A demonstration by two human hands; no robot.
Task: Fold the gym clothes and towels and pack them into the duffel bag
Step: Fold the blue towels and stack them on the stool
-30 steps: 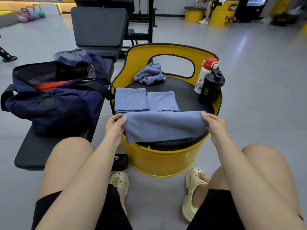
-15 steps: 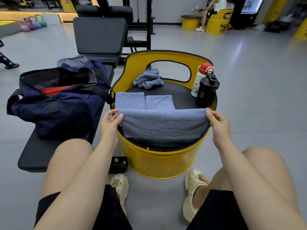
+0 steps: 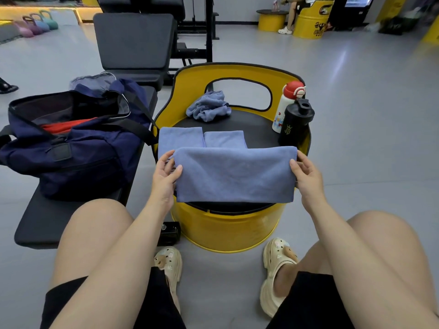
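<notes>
A blue towel [image 3: 234, 174] folded into a wide band hangs over the front of the yellow barrel seat [image 3: 225, 224]. My left hand [image 3: 165, 173] pinches its left end and my right hand [image 3: 306, 173] pinches its right end. Behind it two folded blue towels lie side by side, a larger one [image 3: 179, 138] on the left and a smaller one [image 3: 224, 138] on the right. A crumpled blue towel [image 3: 209, 109] sits at the back of the seat. The open navy duffel bag [image 3: 71, 148] rests on a black bench to the left, with red cloth [image 3: 61, 127] inside.
A white bottle with a red cap [image 3: 288, 103] and a black shaker bottle [image 3: 295, 122] stand at the seat's right edge. The black bench [image 3: 42, 224] runs along the left. A small black box [image 3: 169, 232] lies on the floor by the barrel. Grey floor lies to the right.
The towel band has been raised off the seat's front edge and now hangs deeper between my hands. Both hands keep their hold on its ends.
</notes>
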